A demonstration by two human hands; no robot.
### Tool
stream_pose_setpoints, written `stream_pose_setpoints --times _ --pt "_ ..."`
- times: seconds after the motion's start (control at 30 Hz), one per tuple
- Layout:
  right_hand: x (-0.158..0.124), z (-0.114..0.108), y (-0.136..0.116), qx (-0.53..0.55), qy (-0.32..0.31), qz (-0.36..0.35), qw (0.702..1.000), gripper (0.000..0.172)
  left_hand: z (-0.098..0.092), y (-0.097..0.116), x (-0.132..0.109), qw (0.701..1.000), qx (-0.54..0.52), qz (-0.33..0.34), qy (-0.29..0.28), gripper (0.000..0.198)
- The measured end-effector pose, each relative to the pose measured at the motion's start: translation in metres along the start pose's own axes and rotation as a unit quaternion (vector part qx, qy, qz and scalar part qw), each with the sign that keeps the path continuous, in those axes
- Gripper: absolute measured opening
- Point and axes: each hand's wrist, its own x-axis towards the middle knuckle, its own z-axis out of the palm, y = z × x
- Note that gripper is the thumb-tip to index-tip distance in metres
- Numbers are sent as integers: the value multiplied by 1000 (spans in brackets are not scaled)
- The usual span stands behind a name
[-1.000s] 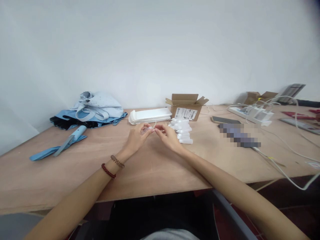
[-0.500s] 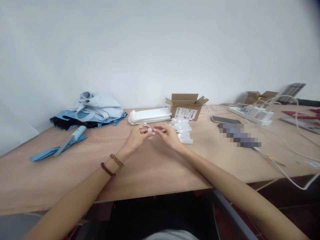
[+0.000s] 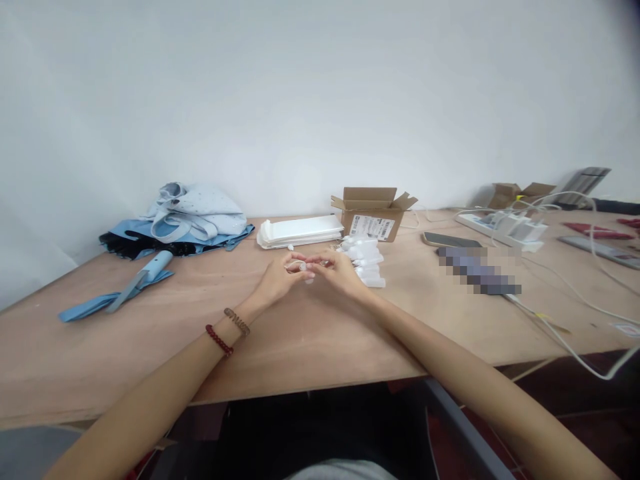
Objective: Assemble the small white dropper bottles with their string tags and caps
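Fingers [image 3: 324, 256] tight on white piece [image 3: 303, 266]

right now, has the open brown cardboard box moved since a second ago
No, the open brown cardboard box keeps its place on the pale brown wooden table, before the white wall.

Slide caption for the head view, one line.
Left hand and right hand meet at a small whitish piece, with whitish plastic items and an open cardboard box nearby.
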Motion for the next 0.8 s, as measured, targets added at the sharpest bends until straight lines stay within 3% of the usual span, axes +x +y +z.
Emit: stream_pose_setpoints --times 0.2,0.47,0.8 --pt "1 0 2 14 -17 -10 1000 23 2 2 -1 1000 16 -3 -7 40" --pt "4 0 6 2 -42 18 999 17 1 -6 1 996 88 14 -12 37" --pt "6 -6 8 -30 -77 31 996 24 -2 -9 2 992 105 24 -60 40"
